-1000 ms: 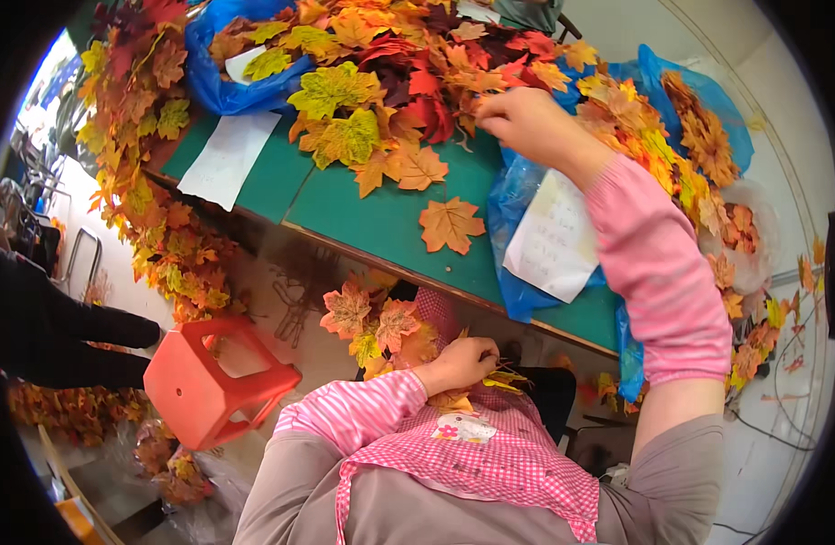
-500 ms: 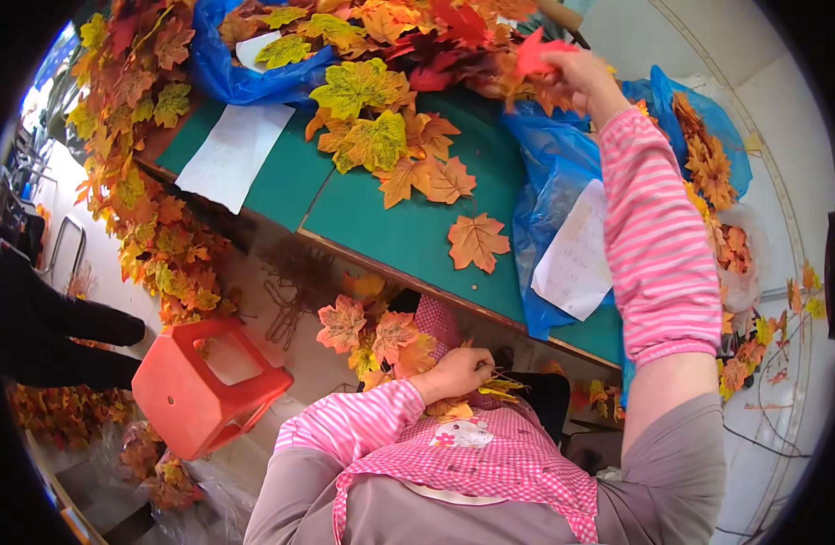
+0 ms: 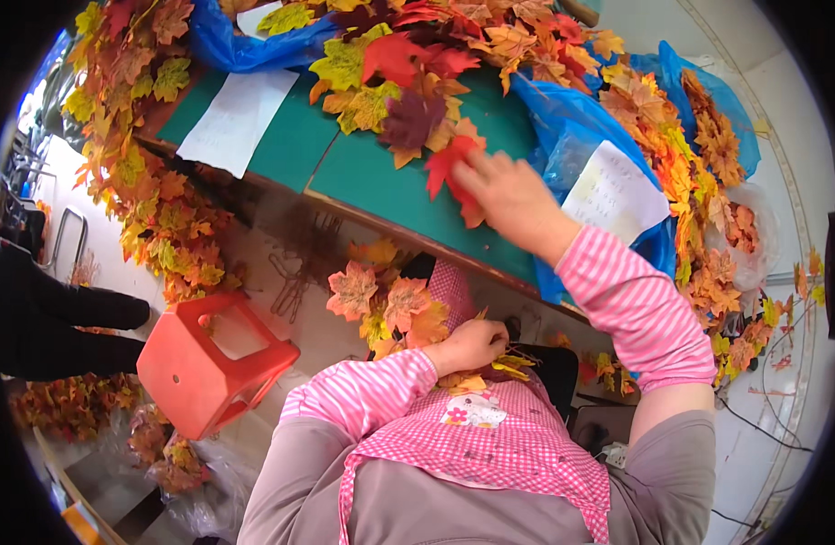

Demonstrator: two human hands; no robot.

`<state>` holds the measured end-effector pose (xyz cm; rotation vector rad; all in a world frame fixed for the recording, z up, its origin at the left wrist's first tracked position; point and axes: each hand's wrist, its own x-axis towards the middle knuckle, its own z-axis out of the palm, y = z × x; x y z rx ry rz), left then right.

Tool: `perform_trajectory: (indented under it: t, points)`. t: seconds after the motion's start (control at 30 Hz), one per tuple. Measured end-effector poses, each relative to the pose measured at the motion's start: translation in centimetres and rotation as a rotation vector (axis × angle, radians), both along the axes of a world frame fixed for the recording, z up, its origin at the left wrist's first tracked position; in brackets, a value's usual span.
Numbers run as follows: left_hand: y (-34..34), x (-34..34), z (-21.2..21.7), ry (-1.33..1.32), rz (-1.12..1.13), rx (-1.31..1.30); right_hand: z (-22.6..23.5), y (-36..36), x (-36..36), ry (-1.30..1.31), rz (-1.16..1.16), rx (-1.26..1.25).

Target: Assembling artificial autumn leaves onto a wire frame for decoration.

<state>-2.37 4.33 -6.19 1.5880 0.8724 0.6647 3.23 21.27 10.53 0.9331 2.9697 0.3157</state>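
My left hand (image 3: 472,347) is closed in front of the apron, around the stems of an artificial maple leaf spray. Orange and yellow leaves (image 3: 405,304) of that spray fan out to the left of the hand, and a few yellow ones (image 3: 512,366) poke out on its right. Over the front of the green table (image 3: 381,195), my right hand (image 3: 517,195) pinches a red artificial maple leaf (image 3: 447,167). The fingers are slightly blurred. Beside it, a dark purple leaf (image 3: 412,119) and yellow-green leaves (image 3: 363,107) lie on the table.
Blue plastic bags (image 3: 254,56) and written paper sheets (image 3: 236,118) lie on the table. Leaf garlands hang at the left (image 3: 177,245) and right (image 3: 663,136). A red plastic stool (image 3: 195,372) stands at the lower left, near a person's dark-clothed legs (image 3: 72,327).
My right hand has come from the heap at the table's back to its front edge, bringing the red leaf. Red and purple leaves now cover part of the yellow ones. My left hand keeps its grip.
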Motion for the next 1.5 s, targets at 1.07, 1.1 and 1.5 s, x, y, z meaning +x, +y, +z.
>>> perform_trajectory:
  t: [1.07,1.1,1.5]
  points:
    - [-0.6,0.0,0.5,0.064,0.007,0.027,9.2,-8.3,8.1,1.479,-0.19,-0.718]
    - [-0.4,0.0,1.0,0.11,0.0,0.023,8.2,-10.0,8.9,1.437,-0.198,-0.812]
    - [-1.2,3.1,4.8,-0.145,0.275,0.293,-5.4,-21.5,16.5,0.841,-0.673,-0.521]
